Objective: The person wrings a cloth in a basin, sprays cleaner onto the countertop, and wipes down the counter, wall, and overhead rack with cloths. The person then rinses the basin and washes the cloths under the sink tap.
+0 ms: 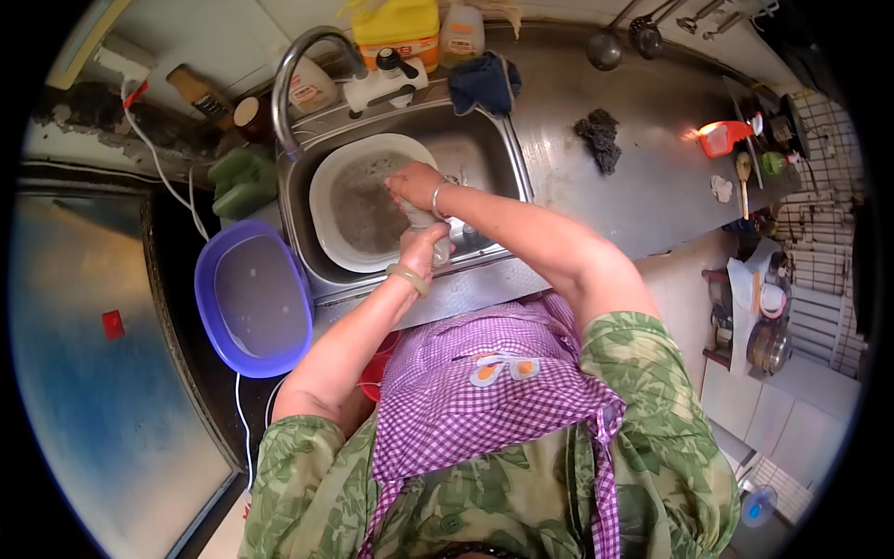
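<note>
My left hand, wearing a pale green bangle at the wrist, is closed round the lower part of a twisted greyish wet cloth. Higher up, my right hand grips the other end of the cloth; a silver bangle circles that wrist. Both hands are over the right side of a white basin that holds cloudy water. The basin sits inside a steel sink. Part of the cloth is hidden by my fingers.
A purple tub of cloudy water stands left of the sink. A curved faucet rises behind it. On the steel counter are a dark blue cloth, a dark scouring pad and a red-orange item. Ladles hang at the back.
</note>
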A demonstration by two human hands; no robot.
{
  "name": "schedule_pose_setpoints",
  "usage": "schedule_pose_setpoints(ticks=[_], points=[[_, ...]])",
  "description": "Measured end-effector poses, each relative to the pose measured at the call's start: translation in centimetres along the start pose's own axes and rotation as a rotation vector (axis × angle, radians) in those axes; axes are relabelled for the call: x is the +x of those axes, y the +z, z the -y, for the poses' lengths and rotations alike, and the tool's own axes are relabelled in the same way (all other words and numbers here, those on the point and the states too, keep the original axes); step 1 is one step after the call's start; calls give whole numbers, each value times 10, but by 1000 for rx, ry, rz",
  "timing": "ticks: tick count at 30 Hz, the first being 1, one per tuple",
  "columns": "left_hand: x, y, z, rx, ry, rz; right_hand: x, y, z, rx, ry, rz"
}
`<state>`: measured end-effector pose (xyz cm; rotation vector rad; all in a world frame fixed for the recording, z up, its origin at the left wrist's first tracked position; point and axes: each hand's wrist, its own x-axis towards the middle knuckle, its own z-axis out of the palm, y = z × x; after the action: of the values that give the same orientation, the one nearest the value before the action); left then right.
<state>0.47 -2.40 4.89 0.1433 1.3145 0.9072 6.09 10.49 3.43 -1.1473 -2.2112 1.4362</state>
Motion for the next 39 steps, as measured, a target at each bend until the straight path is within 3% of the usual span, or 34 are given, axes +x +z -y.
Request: schedule_pose_setpoints(ticks=[2,4,6,9,11,13,14,15,16,17,21,24,26,27,28,29,32,35,37,39], points=[[22,-6,18,-16,47,-17,2,14,-14,-314,-121,-22],[40,-14,25,63,106,-15,22,33,-52,-900,-367,-62],[54,-13,41,25,111,36,15,41,-71,-689,-219,-195],[47,-14,32,44,116,171,-19,-8,-24,33,238,-72],[31,-22,21,29,76,192,-37,-19,-23,48,185,-347],[7,-29,4,-5,-9,151,-69,-60,-48,-140,26,-642],[-12,-27,-5,-11,17,70,-85,-84,-81,-125,92,-791],[-24,-27,-11,-16,49,-11,-109,-116,-82,-379,177,-926],[-27,-32,-10,-16,81,-54,-125,-141,-139,-716,110,-1071],[-30,-40,-10,-15,113,-99,-143,-168,-150,-762,234,-1084],[-28,-36,-7,-49,151,-166,-181,-229,-176,-741,531,-1044],[-40,-9,-6,-96,129,-216,-182,-245,-224,-559,678,-727],[-45,16,-1,-156,105,-293,-182,-247,-256,-409,582,-865],[-42,16,6,-147,93,-227,-183,-249,-275,-339,536,-925],[-47,28,7,-158,105,-261,-178,-249,-313,-47,475,-927],[-52,40,9,-173,116,-295,-173,-249,-365,241,409,-912],[-57,50,32,-250,134,-254,-190,-242,-417,788,118,-855],[-79,74,54,-360,174,-292,-196,-239,-406,1074,95,-726],[-101,101,67,-363,235,-300,-190,-223,-379,1059,153,-553],[-128,122,89,-410,261,-340,-189,-207,-332,822,94,-326]])
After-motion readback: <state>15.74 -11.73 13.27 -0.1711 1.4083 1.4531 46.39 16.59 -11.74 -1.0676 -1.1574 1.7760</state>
